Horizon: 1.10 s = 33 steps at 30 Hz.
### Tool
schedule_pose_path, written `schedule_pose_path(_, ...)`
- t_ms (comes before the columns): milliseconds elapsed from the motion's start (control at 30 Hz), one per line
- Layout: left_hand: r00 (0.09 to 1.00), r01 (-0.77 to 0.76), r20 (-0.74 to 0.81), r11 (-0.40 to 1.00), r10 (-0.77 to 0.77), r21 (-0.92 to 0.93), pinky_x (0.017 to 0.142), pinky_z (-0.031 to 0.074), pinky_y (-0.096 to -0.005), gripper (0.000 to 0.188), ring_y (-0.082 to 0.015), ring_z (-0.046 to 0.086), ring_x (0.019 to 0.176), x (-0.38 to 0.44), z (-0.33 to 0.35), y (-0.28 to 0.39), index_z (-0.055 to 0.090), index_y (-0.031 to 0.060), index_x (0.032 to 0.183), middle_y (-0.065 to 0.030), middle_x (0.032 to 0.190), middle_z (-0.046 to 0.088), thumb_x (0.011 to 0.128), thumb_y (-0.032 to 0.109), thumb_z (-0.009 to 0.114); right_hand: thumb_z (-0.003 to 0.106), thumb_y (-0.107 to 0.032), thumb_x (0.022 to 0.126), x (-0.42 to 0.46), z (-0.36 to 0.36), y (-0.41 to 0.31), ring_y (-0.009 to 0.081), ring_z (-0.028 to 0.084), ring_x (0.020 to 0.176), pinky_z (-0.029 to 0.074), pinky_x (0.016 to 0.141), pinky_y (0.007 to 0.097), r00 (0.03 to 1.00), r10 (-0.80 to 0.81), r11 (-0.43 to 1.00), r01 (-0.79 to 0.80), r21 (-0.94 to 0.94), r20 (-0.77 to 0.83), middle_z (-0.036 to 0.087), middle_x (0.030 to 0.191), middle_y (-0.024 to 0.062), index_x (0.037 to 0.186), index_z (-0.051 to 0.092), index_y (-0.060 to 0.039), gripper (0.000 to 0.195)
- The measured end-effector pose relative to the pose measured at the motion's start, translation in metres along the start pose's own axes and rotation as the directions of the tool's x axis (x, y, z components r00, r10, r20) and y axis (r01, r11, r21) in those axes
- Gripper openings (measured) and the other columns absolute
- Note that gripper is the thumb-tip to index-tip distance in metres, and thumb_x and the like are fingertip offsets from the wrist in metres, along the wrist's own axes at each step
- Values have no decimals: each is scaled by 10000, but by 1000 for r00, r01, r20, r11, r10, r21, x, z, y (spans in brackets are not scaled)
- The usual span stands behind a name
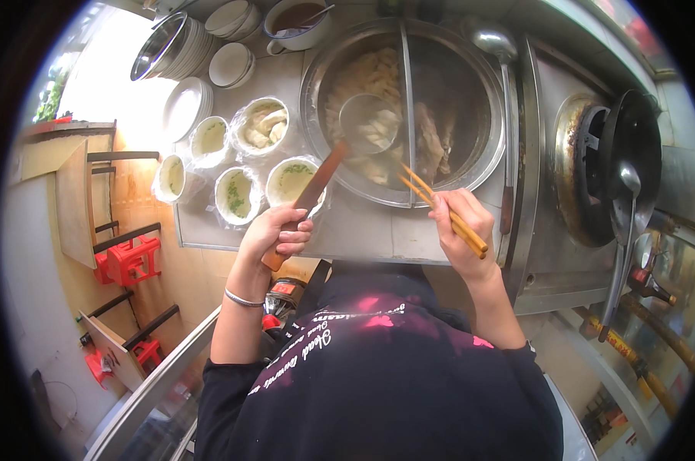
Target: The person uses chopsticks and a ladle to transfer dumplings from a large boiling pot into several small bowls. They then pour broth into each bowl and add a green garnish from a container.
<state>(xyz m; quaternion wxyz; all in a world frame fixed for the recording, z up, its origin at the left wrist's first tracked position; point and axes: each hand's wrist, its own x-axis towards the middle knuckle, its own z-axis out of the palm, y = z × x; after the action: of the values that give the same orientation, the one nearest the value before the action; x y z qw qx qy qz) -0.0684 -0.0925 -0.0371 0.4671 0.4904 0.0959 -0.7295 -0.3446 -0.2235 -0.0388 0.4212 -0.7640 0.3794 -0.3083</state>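
My left hand (284,230) is closed around the wooden handle of a strainer ladle (370,124). The ladle's round head, with pale dumplings in it, is over the left half of a large divided metal pot (490,147). Many more dumplings (376,66) lie in that half. In my right hand (465,227) is a pair of wooden chopsticks (448,213), their tips near the pot's divider. Pieces of meat or bone (431,138) sit in dark broth in the right half. Left of the pot, one plastic-lined bowl (263,127) holds dumplings; several others, such as this bowl (236,196), show broth with chopped greens.
Stacked metal bowls (166,46), white dishes (186,109) and an enamel mug (297,26) stand at the back left. A long-handled metal ladle (506,104) lies right of the pot. Further right are a gas burner (578,173) and a wok (635,155) with another ladle.
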Motion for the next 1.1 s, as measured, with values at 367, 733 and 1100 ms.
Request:
schedule_pose_path(367,995,-25,-86,946,56,324,370,274,-178,77,-38,331,461,14,18,-13,464,62,1007,-36,727,457,932,74,478,595,-6,859,-2,55,46,312,587,698,486,642,366,986,-124,988,113,-102,-110,582,795,163,900,607,29,55)
schedule_pose_path(733,995,-39,94,995,47,-88,312,263,-118,192,7,327,462,-52,-19,-9,431,-20,1124,-34,762,437,954,67,456,547,8,913,-40,-10,-12,206,670,726,561,646,289,962,-57,997,69,34,-266,640,884,146,958,630,71,114)
schedule_pose_path(1100,930,-363,86,930,357,61,317,291,-137,385,-11,320,444,-198,-64,-18,411,51,1347,-23,743,435,963,72,424,514,-23,942,-78,-7,-67,204,669,751,573,683,289,954,-106,993,90,-70,-280,617,900,151,993,612,84,154)
